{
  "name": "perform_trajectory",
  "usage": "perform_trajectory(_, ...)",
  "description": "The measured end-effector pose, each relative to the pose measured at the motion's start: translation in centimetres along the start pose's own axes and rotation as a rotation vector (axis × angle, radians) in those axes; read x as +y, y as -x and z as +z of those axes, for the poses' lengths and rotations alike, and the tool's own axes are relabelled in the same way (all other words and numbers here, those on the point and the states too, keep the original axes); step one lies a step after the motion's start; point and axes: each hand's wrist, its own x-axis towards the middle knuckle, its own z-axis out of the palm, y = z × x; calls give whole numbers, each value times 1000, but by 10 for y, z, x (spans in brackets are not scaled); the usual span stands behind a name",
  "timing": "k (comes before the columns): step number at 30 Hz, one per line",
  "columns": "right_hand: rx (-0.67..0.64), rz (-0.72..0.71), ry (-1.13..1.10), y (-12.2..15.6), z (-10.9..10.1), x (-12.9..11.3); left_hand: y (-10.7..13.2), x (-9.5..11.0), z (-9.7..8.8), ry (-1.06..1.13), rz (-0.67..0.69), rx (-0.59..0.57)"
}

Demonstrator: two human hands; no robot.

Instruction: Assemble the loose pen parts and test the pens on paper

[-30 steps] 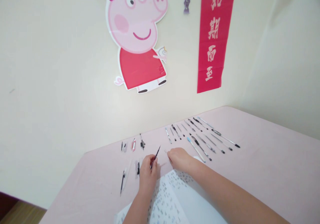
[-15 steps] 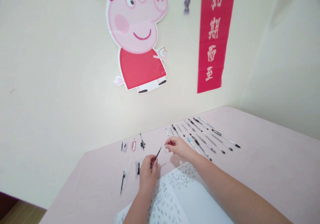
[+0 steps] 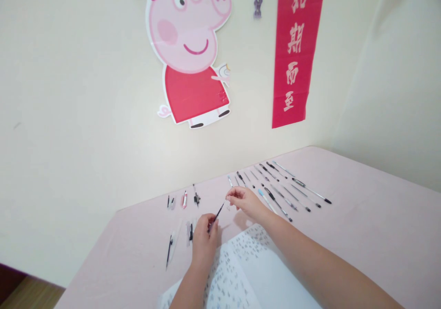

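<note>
My left hand (image 3: 204, 231) is closed round a thin dark pen refill (image 3: 217, 216), which slants up to the right with its pointed tip uppermost. My right hand (image 3: 245, 202) pinches thumb and fingers together right at that tip. Whatever sits between those fingertips is too small to make out. Just under the right fingers is a tiny clear piece (image 3: 228, 208). Beside the left hand lie a clear tube and a black pen part (image 3: 191, 231). Beneath both forearms spreads an open notebook (image 3: 275, 272) with handwriting on it.
Rows of pens and pen parts (image 3: 282, 196) lie on the pink tabletop (image 3: 372, 226) to the right. At the left are a pink-and-white pen (image 3: 185, 199), black parts (image 3: 196, 200) and a dark refill (image 3: 168, 252). A wall (image 3: 103, 139) stands behind the table.
My right hand has moved slightly left and up, bringing its fingertips to the refill's tip. The left hand and the refill have hardly moved.
</note>
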Motion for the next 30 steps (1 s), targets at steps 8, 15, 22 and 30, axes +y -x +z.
perform_trajectory(8, -7, -14, 48, 2, 3, 1, 0, 4, -2, 0, 6, 6)
perform_trajectory(15, -36, 11, 80, 5, 7, 1, 0, 3, -1, 8, 5, 3)
perform_trajectory(22, -25, 2, 132, 7, 10, 3, 0, 5, -2, 23, 1, -7)
perform_trajectory(30, -35, -1, 108, 3, 4, 10, 0, 3, -2, 30, -11, -18)
